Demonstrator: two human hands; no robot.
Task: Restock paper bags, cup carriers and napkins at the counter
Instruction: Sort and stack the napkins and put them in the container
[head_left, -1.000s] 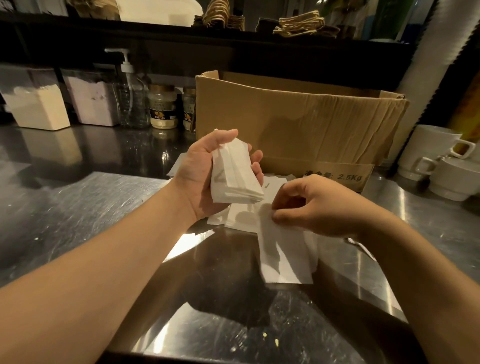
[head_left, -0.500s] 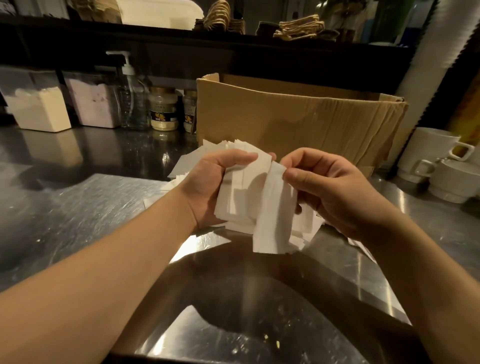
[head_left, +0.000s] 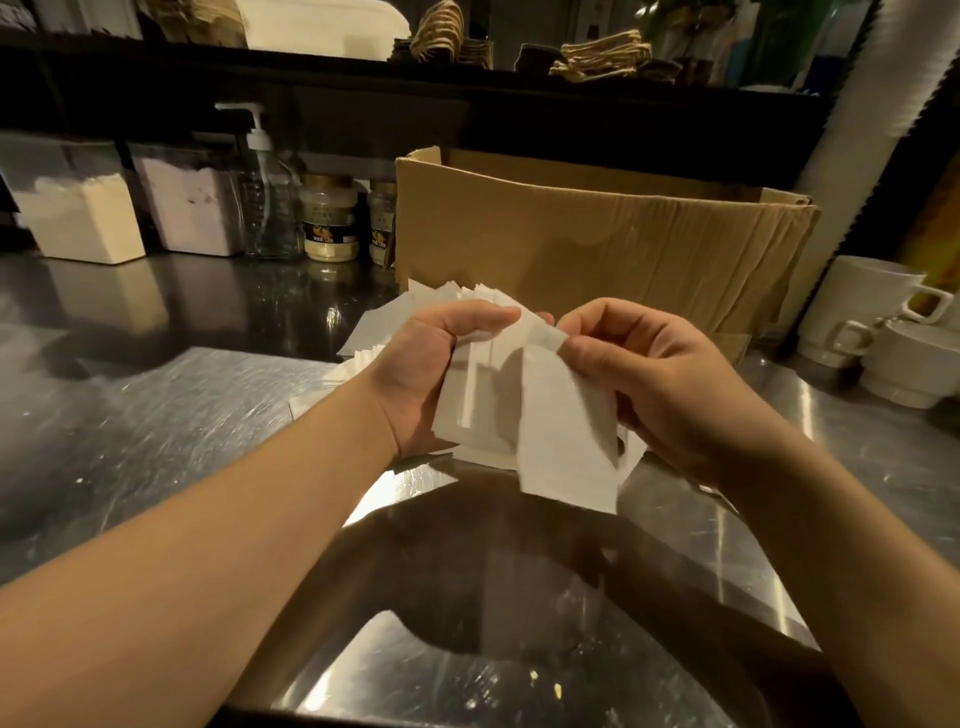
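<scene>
My left hand (head_left: 421, 369) grips a fanned stack of small white paper bags (head_left: 485, 395) above the steel counter (head_left: 156, 415). My right hand (head_left: 649, 374) pinches the top of one white paper bag (head_left: 566, 441), which hangs against the front of the stack. More white bags (head_left: 374, 332) lie on the counter behind my left hand. An open brown cardboard box (head_left: 597, 244) stands just behind both hands. Brown cup carriers (head_left: 602, 54) rest on the dark shelf above.
Two powder bins (head_left: 83, 218), a pump bottle (head_left: 270, 202) and two jars (head_left: 330, 218) line the back left. White mugs (head_left: 878, 322) stand at the right. A tall sleeve of white cups (head_left: 872, 93) leans at the far right.
My right hand lifted a single bag off the counter and brought it up to the stack in my left hand. The stack has fanned out wider.
</scene>
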